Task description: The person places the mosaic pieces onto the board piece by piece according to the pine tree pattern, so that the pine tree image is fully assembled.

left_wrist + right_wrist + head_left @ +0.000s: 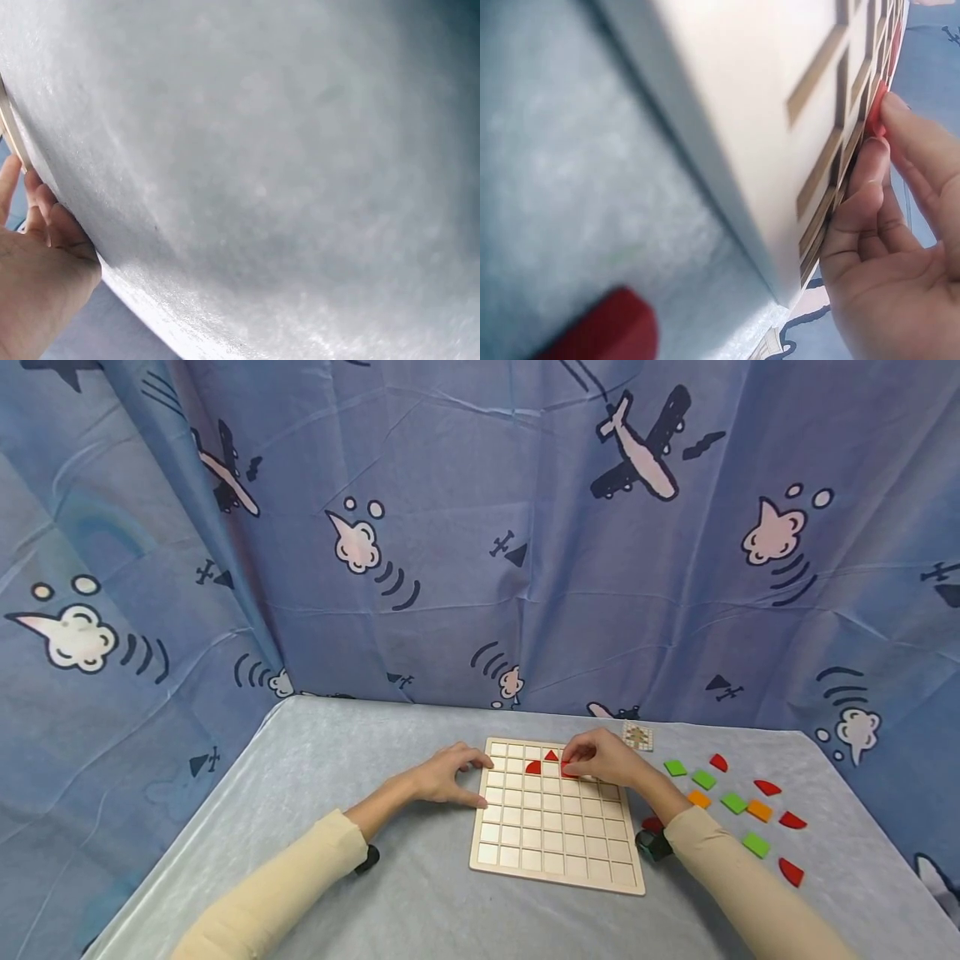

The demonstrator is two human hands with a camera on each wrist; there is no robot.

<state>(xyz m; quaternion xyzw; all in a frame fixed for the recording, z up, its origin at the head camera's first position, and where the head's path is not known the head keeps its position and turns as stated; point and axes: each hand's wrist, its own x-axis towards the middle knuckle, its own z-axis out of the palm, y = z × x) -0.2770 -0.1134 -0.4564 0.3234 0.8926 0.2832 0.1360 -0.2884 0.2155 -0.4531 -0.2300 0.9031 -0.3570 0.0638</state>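
Here, board [553, 842] holds red triangle [551, 756], quarter-circle [533, 767]; right fingers [922, 139] pinch red piece [876, 114], shape unclear; left fingers [474, 756] spread.

So the grid board [555, 843] sits on the bench [405, 902], left hand [446, 775] at its left edge, right hand [609, 758] over the back part with a piece [568, 769] in its fingertips. Two placed pieces [533, 767] sit in cells left of that. Card [637, 736]'s just behind the right hand, loose tiles [733, 802] are scattered off right, curtain [450, 485]'s behind everything.
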